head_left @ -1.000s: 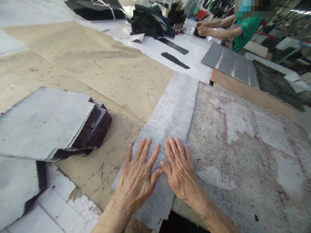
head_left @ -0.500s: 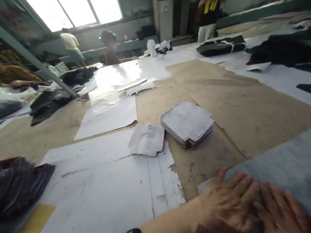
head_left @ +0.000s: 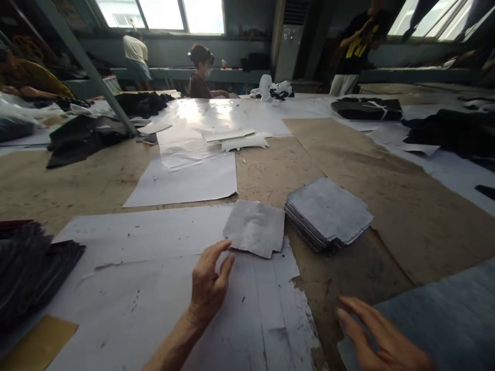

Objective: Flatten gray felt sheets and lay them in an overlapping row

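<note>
My left hand [head_left: 211, 282] is above the white paper, thumb and forefinger apart, its fingertips at the lower left corner of a small grey fabric piece [head_left: 255, 226]. Whether they touch the piece I cannot tell. Close by on the right sits a stack of grey fabric pieces [head_left: 328, 211] with a notched front corner. My right hand [head_left: 381, 335] is at the lower right, fingers apart and holding nothing, over the near edge of a large blue-grey fabric sheet [head_left: 444, 314].
White paper [head_left: 154, 299] covers the table [head_left: 270, 165] in front of me. Dark layered fabric [head_left: 31, 273] and a yellow-brown card [head_left: 42, 342] lie on the left. Paper scraps [head_left: 243, 141] and dark bundles [head_left: 365, 108] are farther back. Several people are beyond the table.
My left hand has left the blue-grey sheet and moved left to the small fabric piece. My right hand has shifted left, its fingers now apart. The head view has levelled out.
</note>
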Action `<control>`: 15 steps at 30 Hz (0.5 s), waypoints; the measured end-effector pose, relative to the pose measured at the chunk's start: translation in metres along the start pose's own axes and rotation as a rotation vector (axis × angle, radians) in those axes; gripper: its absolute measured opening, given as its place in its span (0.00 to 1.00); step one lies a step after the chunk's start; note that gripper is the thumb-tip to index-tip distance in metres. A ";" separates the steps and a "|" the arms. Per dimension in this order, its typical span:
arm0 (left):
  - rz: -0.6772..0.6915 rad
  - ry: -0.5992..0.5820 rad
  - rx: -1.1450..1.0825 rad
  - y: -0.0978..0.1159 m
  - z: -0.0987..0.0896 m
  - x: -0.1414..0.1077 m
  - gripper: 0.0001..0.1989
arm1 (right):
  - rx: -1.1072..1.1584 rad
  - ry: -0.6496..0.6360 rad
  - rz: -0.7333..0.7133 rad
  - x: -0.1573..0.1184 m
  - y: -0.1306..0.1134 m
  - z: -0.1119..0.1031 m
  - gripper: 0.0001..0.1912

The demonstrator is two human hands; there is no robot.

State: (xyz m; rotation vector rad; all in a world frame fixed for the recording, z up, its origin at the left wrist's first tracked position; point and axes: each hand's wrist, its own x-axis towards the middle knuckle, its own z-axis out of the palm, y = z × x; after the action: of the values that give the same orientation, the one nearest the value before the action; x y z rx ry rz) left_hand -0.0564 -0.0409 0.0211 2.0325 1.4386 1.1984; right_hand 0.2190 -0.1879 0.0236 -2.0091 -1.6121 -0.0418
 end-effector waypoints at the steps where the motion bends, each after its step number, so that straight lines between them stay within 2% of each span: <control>1: -0.048 0.016 0.035 -0.010 0.000 0.004 0.11 | 0.065 -0.044 0.023 0.014 -0.030 0.010 0.12; 3: -0.085 0.003 0.098 -0.025 0.005 0.010 0.14 | 0.173 -0.027 0.145 0.044 -0.078 0.035 0.13; 6: -0.057 -0.065 0.210 -0.036 0.013 0.012 0.20 | 0.161 -0.065 0.282 0.083 -0.117 0.070 0.14; 10: 0.001 -0.132 0.353 -0.037 0.016 0.012 0.20 | -0.009 -0.065 0.374 0.111 -0.132 0.089 0.19; 15: 0.035 -0.126 0.360 -0.036 0.015 0.014 0.21 | -0.112 -0.052 0.427 0.121 -0.135 0.100 0.25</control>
State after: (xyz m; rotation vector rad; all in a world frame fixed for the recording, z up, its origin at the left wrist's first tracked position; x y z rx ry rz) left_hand -0.0632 -0.0114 -0.0071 2.3281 1.6565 0.8517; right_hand 0.0991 -0.0199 0.0365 -2.4183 -1.2005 0.0823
